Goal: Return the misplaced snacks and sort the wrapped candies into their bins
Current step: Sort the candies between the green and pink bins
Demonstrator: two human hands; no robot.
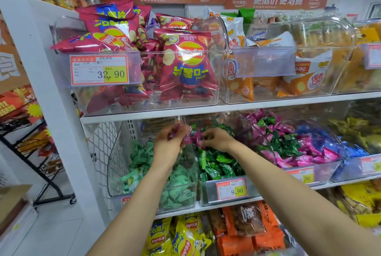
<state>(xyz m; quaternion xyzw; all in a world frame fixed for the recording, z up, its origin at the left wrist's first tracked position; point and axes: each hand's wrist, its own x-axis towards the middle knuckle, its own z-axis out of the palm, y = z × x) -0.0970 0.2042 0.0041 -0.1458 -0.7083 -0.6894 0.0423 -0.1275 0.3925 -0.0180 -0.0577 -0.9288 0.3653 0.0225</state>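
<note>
On the middle shelf stand clear bins of wrapped candies. My left hand (170, 143) is raised over the pale-green candy bin (151, 200) and is shut on pink wrapped candies (186, 135). My right hand (216, 139) reaches into the dark-green candy bin (226, 194) and pinches a pink candy (199, 140) lying among the green ones. Right of it, the pink candy bin (321, 171) holds pink candies with several green ones (285, 142) mixed in. A blue candy bin (348, 152) follows.
The top shelf carries bins of red chip bags (185, 64) and orange-white snack packs (268, 70). The bottom shelf has yellow chip bags (181, 237) and orange packs (247, 227). A black wire rack (31, 142) stands at the left. A yellow candy bin (358, 130) sits far right.
</note>
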